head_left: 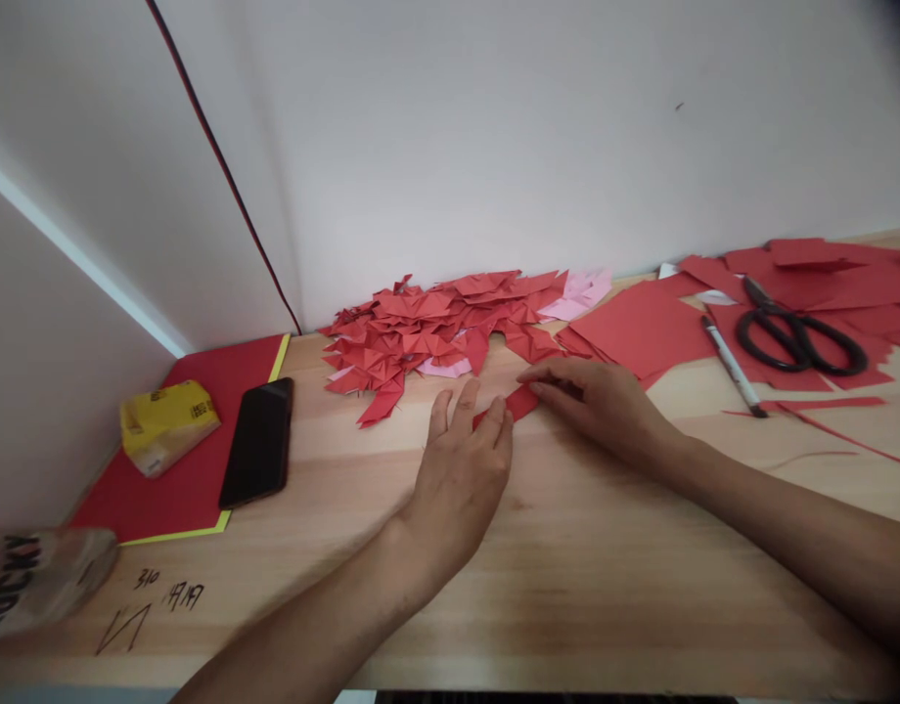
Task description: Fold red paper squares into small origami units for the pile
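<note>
A small piece of red folded paper (521, 402) lies low over the wooden table, between my two hands. My left hand (465, 450) has its index side closed on the paper's left end, while its outer fingers stick out apart. At the right end, my right hand (589, 396) pinches the paper between thumb and fingertips. Part of the paper is covered by my fingers. Just beyond stands a heap of folded red paper pieces (427, 328), a few of them pink.
Flat red paper sheets (641, 328) lie at the right, with black-handled scissors (794, 337) and a marker (734, 367). Left are a phone (257, 442), a yellow packet (169, 425) on red sheets (245, 367), and a bag (46, 577). A wall closes off the back.
</note>
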Tool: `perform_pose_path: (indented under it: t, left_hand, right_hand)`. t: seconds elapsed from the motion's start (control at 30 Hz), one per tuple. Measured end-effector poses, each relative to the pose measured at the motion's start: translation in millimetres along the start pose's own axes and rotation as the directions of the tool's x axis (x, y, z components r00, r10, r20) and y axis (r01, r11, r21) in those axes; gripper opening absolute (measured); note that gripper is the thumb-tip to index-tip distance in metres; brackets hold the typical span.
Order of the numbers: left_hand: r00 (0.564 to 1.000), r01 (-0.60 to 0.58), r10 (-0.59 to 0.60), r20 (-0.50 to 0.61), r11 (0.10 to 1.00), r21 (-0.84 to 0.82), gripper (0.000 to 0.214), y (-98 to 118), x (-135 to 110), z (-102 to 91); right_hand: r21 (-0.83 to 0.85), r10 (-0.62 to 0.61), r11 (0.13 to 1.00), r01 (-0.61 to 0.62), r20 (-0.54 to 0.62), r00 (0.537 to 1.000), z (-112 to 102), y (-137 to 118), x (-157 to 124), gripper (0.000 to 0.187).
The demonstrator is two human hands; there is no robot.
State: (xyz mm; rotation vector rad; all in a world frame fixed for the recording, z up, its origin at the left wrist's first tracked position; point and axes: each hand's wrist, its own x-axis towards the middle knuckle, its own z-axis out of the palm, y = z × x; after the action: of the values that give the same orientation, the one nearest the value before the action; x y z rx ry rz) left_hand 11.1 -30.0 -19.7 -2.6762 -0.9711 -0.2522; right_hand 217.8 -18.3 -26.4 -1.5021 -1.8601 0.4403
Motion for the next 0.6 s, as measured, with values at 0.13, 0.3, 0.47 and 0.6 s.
perform_pose_path:
  t: [0.13, 0.3, 0.47, 0.6]
  left_hand:
    - [0.999, -0.032, 0.032, 0.014, 0.999, 0.012, 0.037, -0.1, 0.0, 0.1]
    - [0.999, -0.038, 0.038, 0.005, 0.999, 0.01, 0.037, 1.1, 1.2, 1.4]
    - [1.0, -0.025, 0.025, -0.011, 0.999, -0.023, 0.039, 2.6, 2.3, 2.1]
    - [1.0, -0.008, 0.009, 0.02, 0.999, -0.046, 0.042, 1.5, 0.7, 2.2]
  right_hand:
    - [-0.015, -0.089, 0.996, 0.089, -0.011, 0.996, 1.4, 3.4, 0.8, 0.023]
    - [-0.014, -0.07, 0.997, 0.07, -0.021, 0.997, 1.5, 4.6, -0.1, 0.023]
    - [0.097, -0.013, 0.995, 0.013, -0.001, 1.0, 1.9, -5.3, -4.0, 0.023]
    - [0.151, -0.02, 0.988, 0.015, 0.032, 0.999, 2.7, -10.7, -5.0, 0.024]
